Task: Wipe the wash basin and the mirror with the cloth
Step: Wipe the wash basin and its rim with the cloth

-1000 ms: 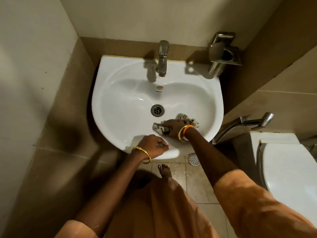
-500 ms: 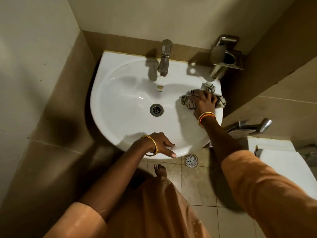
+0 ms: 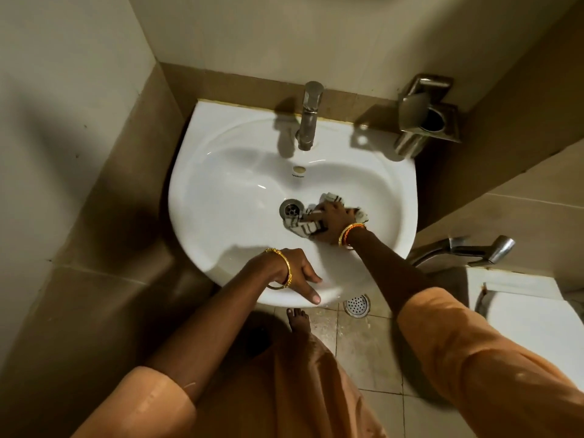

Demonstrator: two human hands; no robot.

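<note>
right hand presses the cloth beside the drain; left hand rests relaxed on the basin rim.

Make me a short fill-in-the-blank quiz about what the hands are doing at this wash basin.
1. The right hand presses the checked ____ inside the wash basin.
2. The cloth lies just right of the ____.
3. The left hand rests on the basin's ____ rim.

Missing words: cloth; drain; front
</note>
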